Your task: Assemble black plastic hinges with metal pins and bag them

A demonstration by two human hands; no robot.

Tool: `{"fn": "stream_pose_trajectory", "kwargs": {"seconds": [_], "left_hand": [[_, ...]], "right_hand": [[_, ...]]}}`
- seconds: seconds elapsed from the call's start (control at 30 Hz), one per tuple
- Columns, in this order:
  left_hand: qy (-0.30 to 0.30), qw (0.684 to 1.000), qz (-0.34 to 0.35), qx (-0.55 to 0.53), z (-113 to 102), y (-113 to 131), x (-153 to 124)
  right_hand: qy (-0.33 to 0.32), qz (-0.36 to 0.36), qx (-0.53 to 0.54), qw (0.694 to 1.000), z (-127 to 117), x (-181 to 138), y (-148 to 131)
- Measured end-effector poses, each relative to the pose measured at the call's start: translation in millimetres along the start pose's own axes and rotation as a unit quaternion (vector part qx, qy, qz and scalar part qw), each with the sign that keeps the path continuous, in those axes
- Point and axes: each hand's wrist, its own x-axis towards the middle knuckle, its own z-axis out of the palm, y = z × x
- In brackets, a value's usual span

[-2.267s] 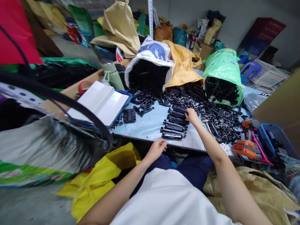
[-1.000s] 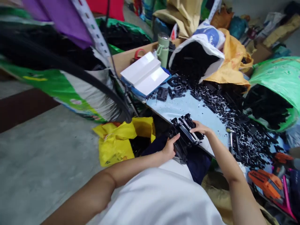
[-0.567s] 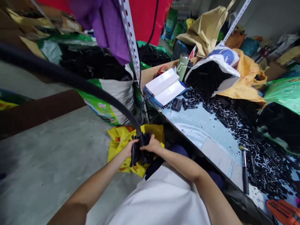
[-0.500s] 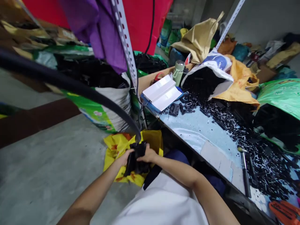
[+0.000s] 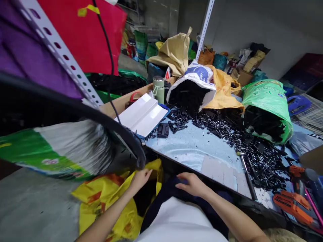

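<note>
My left hand (image 5: 140, 179) is over the mouth of a yellow bag (image 5: 118, 205), just under the end of a thick black hose (image 5: 108, 122). Its thumb and forefinger are a little apart, and nothing shows between them. Dark contents inside the bag are too shadowed to make out. To the right, my right hand (image 5: 193, 184) hovers above my dark-clothed lap with fingers spread and no object in it. The workbench (image 5: 184, 148) edge lies just beyond this hand.
Small black parts and metal pins (image 5: 252, 158) heap across the bench. A hammer (image 5: 247, 176) and an orange power tool (image 5: 294, 205) lie right. Open sacks, a white folded board (image 5: 145, 114) and a green flask (image 5: 158, 90) stand behind. A perforated post (image 5: 60, 57) rises left.
Both hands have let go of the black part above the yellow bag and moved apart, the right one toward the bench. My view has turned right.
</note>
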Motion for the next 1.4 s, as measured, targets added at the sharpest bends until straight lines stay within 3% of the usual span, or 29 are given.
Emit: {"fn": "stream_pose_trajectory", "kwargs": {"seconds": [0.1,0.17,0.2,0.3,0.4,0.43,0.53,0.6,0.77,0.9,1.13,1.3,1.4], "left_hand": [[0.085,0.96,0.261,0.054,-1.8,70.7,20.7],[0.128,0.925,0.354,0.052,-0.4,126.5,44.2],[0.152,0.916,0.369,0.049,0.3,154.9,60.6],[0.202,0.926,0.314,0.057,-2.4,231.7,125.6],[0.239,0.966,0.074,0.063,-14.3,279.4,195.0],[0.246,0.967,0.035,0.06,-19.1,287.4,214.5],[0.255,0.965,-0.041,0.055,-30.1,292.8,255.6],[0.254,0.963,-0.067,0.054,-32.6,288.3,269.9],[0.251,0.963,-0.068,0.073,-28.8,276.4,278.3],[0.241,0.964,-0.04,0.107,-16.0,274.6,266.9],[0.179,0.971,0.047,0.153,27.9,290.6,223.2],[0.158,0.97,0.108,0.148,30.2,312.0,190.1],[0.153,0.953,0.24,0.101,36.3,309.1,154.2]], "right_hand": [[0.095,0.039,0.081,0.991,-10.1,-30.1,21.8],[0.163,0.043,0.102,0.98,-8.8,-40.4,35.0],[0.197,0.036,0.102,0.974,-7.0,-43.2,41.3],[0.294,-0.012,0.062,0.954,-1.5,-48.4,60.8],[0.394,-0.063,-0.023,0.917,-2.4,-56.9,85.0],[0.433,-0.072,-0.058,0.897,-4.8,-61.0,94.3],[0.54,-0.076,-0.169,0.821,-15.7,-73.7,121.3],[0.573,-0.074,-0.233,0.782,-22.6,-78.7,134.4],[0.568,-0.068,-0.329,0.751,-26.8,-74.1,140.0],[0.563,-0.05,-0.355,0.744,-24.7,-69.0,133.6],[0.563,-0.047,-0.359,0.743,-26.6,-68.0,128.7],[0.556,-0.039,-0.288,0.779,-24.1,-74.8,125.9],[0.56,-0.026,-0.188,0.806,-35.9,-75.3,127.1]]}}
